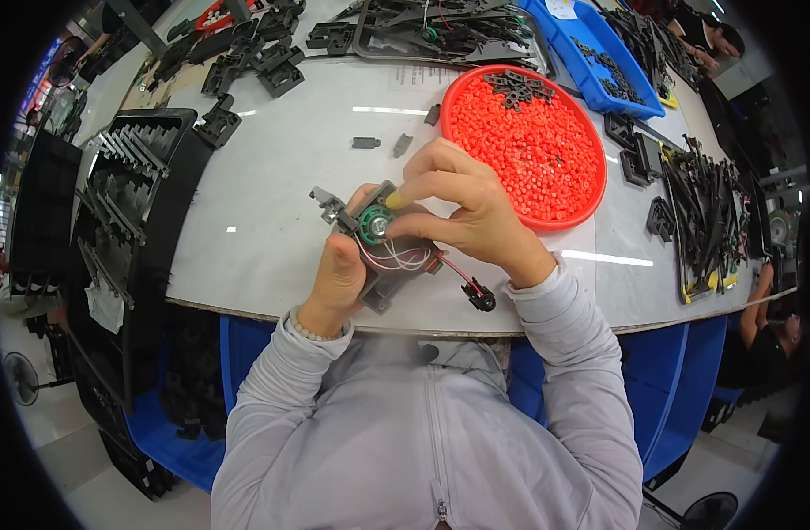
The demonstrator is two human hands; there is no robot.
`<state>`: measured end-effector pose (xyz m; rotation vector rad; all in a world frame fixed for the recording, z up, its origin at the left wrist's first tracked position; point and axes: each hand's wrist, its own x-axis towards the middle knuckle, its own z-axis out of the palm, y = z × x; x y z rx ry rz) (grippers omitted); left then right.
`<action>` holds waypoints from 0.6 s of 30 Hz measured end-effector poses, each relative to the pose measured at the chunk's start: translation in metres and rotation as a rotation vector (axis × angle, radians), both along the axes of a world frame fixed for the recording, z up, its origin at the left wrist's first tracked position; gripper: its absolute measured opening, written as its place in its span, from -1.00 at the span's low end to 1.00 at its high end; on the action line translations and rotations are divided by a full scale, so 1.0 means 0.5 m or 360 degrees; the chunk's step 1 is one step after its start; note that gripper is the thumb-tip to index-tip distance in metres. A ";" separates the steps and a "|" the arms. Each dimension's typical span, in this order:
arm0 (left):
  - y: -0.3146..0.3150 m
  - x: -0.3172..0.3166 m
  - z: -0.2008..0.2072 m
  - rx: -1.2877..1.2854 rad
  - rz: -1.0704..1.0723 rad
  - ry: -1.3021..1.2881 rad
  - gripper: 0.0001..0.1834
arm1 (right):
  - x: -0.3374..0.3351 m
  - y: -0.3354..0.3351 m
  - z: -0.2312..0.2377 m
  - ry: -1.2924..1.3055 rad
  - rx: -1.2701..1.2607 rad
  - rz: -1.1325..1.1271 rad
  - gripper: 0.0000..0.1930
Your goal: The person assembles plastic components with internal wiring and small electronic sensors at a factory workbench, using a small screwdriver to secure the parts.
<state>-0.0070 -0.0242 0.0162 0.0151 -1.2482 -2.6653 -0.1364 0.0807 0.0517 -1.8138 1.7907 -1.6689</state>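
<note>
Two bare hands are at work above the near side of a white desk [272,177]. The left hand [334,281], with a beaded bracelet [315,329] at its wrist, is closed around a dark grey plastic housing [378,290], holding it up tilted. The right hand [467,208] reaches in from the right, thumb and fingers bent, tips against a round green-rimmed disc [374,225] on the housing; I cannot tell whether it pinches the disc or only presses it. Thin white wires [403,259] loop below the disc, and a red wire [460,268] runs out to the right, ending in a small black part [480,296]. The person wears a pale grey zipped jacket [396,424].

Just beyond the hands, two small grey pieces [366,142] lie near each other. To their right stands a round red tray [592,199] full of small red pieces [524,150], some black parts [518,87] lying on top at its far side. Past it, far right, is a blue tray [648,108] of small dark parts. Black plastic parts [278,72] cluster at the far left; nearer on the left, a black crate [186,128] holds rows of grey strips [131,150]. At the right edge lies a heap of long black parts [709,221]. Blue bins [665,389] sit beneath the desk. Another person [762,340] is at the far right side.
</note>
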 end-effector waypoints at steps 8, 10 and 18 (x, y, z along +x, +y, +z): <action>-0.013 -0.012 0.026 0.0021 0.0055 -0.0177 -0.56 | 0.004 0.001 0.001 0.0064 0.0117 -0.0153 -0.81; -0.016 -0.014 0.016 -0.0023 0.0113 -0.0141 -0.58 | 0.003 0.003 0.005 0.0047 0.0114 -0.0169 -0.83; -0.021 -0.022 0.040 -0.0062 0.0555 -0.0118 -0.59 | 0.018 0.055 0.053 0.0198 0.0074 -0.0347 -0.77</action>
